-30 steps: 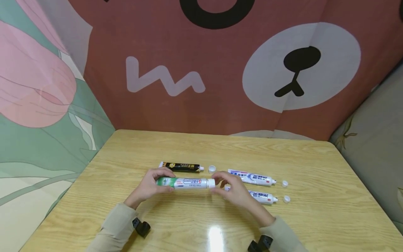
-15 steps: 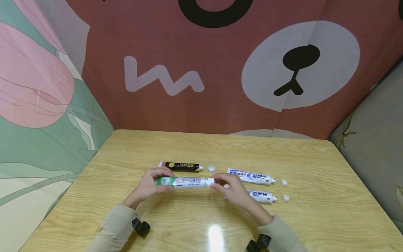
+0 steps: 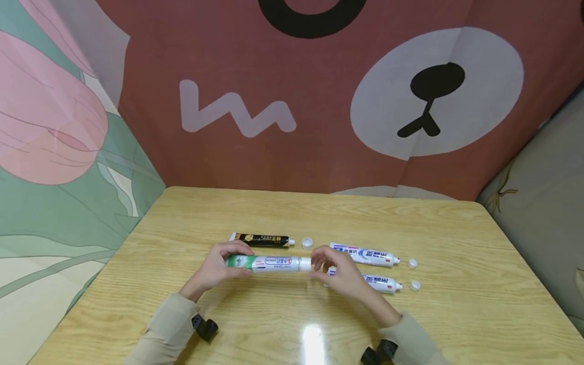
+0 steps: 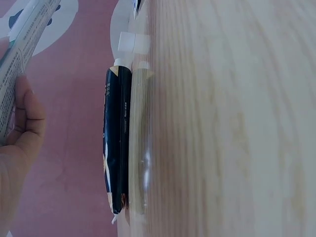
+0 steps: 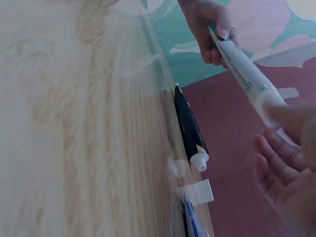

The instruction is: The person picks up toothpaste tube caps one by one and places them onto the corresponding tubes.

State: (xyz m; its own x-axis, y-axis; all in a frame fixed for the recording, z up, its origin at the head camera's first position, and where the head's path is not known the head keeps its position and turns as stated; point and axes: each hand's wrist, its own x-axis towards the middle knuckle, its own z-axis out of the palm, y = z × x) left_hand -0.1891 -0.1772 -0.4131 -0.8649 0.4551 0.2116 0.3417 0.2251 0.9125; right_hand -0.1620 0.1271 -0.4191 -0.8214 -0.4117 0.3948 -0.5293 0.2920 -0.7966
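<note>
In the head view my left hand (image 3: 225, 266) grips the green rear end of a white toothpaste tube (image 3: 276, 264), thumb in front and fingers behind. The tube lies level above the table, its white cap (image 3: 305, 264) on the right end. Close by that cap is my right hand (image 3: 339, 271), thumb and fingers parted around its end. In the right wrist view the thumb (image 5: 286, 118) overlaps the cap end, and the other fingers (image 5: 276, 160) are loosely bent below, apart from it. Whether the thumb touches the cap I cannot tell.
A capless black toothpaste tube (image 3: 262, 240) lies behind the held one, a loose cap (image 3: 307, 243) beside its nozzle. Two capless white toothpaste tubes, one farther back (image 3: 365, 255) and one nearer (image 3: 383, 284), lie right; caps (image 3: 412, 263) sit by their nozzles. The right hand partly covers the nearer tube.
Half a second ago my right fingers pinched the cap; now they have spread off it, much as they were a second ago. My left hand and the held tube have stayed nearly still.
</note>
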